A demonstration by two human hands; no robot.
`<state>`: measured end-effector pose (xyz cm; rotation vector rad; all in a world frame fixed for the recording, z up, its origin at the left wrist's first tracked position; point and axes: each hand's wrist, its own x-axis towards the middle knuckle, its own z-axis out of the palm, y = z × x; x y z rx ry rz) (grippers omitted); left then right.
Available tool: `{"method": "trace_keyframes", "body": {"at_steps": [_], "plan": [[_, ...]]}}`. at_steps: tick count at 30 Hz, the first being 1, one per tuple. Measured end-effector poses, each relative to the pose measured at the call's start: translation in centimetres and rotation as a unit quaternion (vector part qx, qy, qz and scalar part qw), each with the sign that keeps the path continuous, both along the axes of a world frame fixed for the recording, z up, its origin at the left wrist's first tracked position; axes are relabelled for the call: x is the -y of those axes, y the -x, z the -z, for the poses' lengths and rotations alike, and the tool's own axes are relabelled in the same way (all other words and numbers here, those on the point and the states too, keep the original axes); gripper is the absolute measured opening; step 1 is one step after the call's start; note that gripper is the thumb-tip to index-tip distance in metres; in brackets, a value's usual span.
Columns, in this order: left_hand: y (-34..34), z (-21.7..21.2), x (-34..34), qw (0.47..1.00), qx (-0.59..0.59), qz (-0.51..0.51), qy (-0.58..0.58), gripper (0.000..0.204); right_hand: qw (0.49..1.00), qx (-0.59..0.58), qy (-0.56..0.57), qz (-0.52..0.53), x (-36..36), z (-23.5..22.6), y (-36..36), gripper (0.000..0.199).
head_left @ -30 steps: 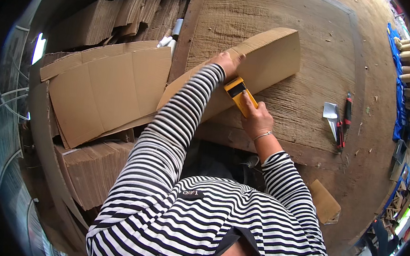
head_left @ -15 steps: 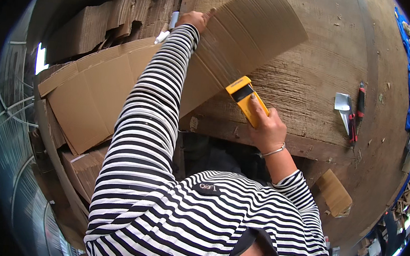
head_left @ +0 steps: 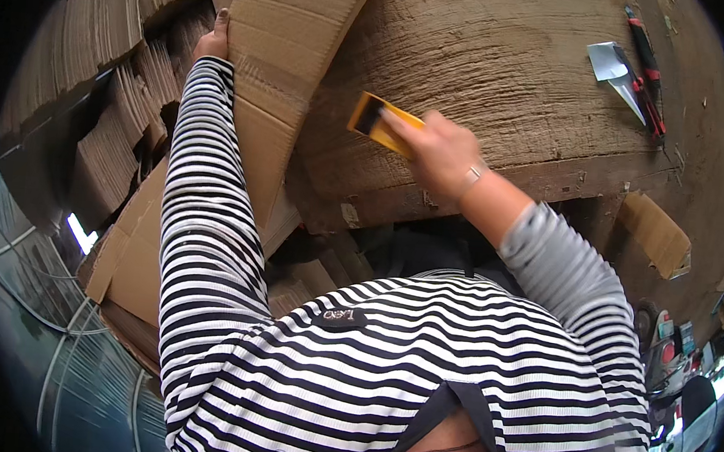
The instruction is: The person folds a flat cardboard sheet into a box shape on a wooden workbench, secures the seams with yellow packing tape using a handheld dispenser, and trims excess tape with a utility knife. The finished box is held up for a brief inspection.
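My left hand point(head_left: 212, 42) grips the left edge of a creased brown cardboard sheet point(head_left: 288, 29), its thumb pointing up along the side. The sheet stands at the left edge of the wooden tabletop, its lower end hanging past the front. To its right, my right hand point(head_left: 445, 158) is wrapped round a boxy yellow hand tool point(head_left: 391, 125) with a black panel; its exact kind I cannot make out. The tool hovers over the wood, apart from the cardboard.
Stacks of folded cardboard point(head_left: 89, 18) crowd the left side. On the right of the wooden tabletop point(head_left: 493, 75) lie a red-and-black hand tool point(head_left: 644, 48) and a silvery-white scrap point(head_left: 608, 65). A loose cardboard piece point(head_left: 655, 232) rests below the table's right edge.
The cardboard sheet has swung left and turned more upright, carried by my left hand. My right hand has shifted slightly up and left with the yellow tool. The view has turned left.
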<state>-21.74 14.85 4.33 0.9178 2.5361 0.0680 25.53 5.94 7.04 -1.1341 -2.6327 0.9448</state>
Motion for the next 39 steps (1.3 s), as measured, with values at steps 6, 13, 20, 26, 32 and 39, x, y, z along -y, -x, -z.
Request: {"method": "trace_keyframes", "body": {"at_steps": [6,13,20,26,32,39], "plan": [[-5.2,-2.4,-0.5,0.999,-0.003,0.041,-0.014,0.098,0.991,0.112,0.034,-0.065,-4.7,2.4,5.8,0.05],[-16.2,-3.2,5.4,0.979,-0.016,0.183,-0.087,0.081,0.987,0.125,0.048,0.092,2.5,-2.0,-14.8,0.059],[-33.7,-5.1,10.3,0.944,-0.151,0.282,-0.081,0.094,0.974,0.124,-0.01,0.188,9.0,-5.4,-26.2,0.066],[-42.8,-9.1,15.3,0.931,-0.065,0.349,-0.079,0.079,0.975,0.096,-0.028,0.2,12.3,-7.4,-29.4,0.067],[-39.4,-8.7,22.0,0.941,-0.204,0.267,-0.045,0.088,0.974,0.069,-0.055,0.208,14.0,-7.8,-32.5,0.068],[-38.0,-6.2,27.4,0.972,0.024,0.194,0.128,0.085,0.974,0.059,-0.068,0.209,15.6,-7.7,-34.5,0.067]]}}
